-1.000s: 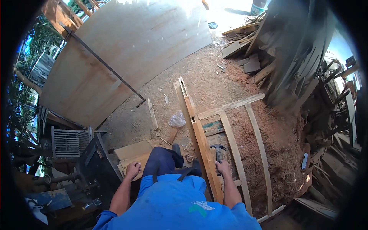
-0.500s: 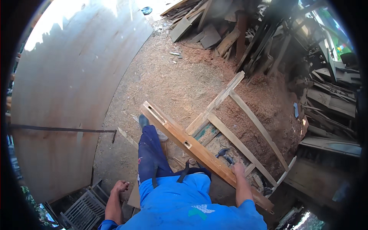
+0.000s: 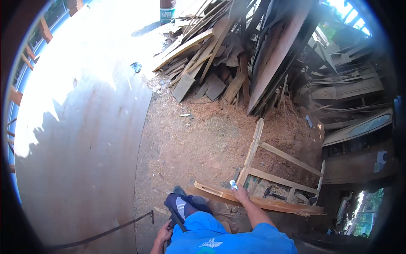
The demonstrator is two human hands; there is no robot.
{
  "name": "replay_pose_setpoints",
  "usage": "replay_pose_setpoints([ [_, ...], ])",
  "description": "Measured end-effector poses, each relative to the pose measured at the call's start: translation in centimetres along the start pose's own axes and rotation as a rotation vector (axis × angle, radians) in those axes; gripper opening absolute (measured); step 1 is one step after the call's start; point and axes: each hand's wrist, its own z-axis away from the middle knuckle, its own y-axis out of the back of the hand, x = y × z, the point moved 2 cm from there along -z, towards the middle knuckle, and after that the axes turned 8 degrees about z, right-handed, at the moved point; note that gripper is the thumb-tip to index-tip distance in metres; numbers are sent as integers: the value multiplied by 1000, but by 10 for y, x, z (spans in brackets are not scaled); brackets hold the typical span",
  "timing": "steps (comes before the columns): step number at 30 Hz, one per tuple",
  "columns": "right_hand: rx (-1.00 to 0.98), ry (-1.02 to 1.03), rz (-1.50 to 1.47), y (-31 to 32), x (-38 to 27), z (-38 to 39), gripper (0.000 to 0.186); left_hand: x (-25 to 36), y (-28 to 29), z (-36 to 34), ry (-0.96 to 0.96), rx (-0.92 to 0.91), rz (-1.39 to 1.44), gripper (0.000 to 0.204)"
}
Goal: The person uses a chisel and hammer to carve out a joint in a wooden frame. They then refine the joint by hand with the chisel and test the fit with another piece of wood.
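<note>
My right hand (image 3: 241, 195) reaches forward onto a long brown plank (image 3: 270, 204) that lies across the near end of a pale wooden frame (image 3: 282, 180). A small white object (image 3: 233, 184) sticks out from its fingertips, right where the plank meets a frame rail. A hammer (image 3: 271, 193) lies on the ground inside the frame, just right of that hand. My left hand (image 3: 163, 234) hangs low beside my bent leg (image 3: 182, 207), fingers loose and holding nothing, close to a thin dark strip (image 3: 101, 233).
A big plywood sheet (image 3: 84, 148) covers the ground on the left. Sawdust-strewn dirt (image 3: 203, 135) lies ahead. Scrap boards are piled at the back (image 3: 220, 55), with a can (image 3: 168, 10) beyond them. More stacked timber (image 3: 351, 89) crowds the right side.
My view has swung round, so the frame now sits at lower right and the scrap pile is ahead. My right hand slid along the plank to the frame rail.
</note>
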Motion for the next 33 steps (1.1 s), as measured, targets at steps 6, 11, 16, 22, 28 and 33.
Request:
replay_pose_setpoints([
  [6,-43,-266,-392,5,22,23,32,-2,99,-126,50,-367,-405,47],
  [11,-16,-413,-518,-18,19,-5,26,68,158,-227,121,-427,-590,48],
  [16,-31,-494,-722,-16,-54,-25,28,191,179,-318,-9,-640,-863,49],
  [22,21,-416,-967,82,-178,-32,33,345,122,-416,-417,-929,-1324,52],
  [28,88,-393,-1161,179,-249,-64,39,469,64,-475,-304,-1077,-1115,50],
  [33,120,-465,-1288,219,-280,-101,44,526,67,-525,-218,-1202,-1198,50],
])
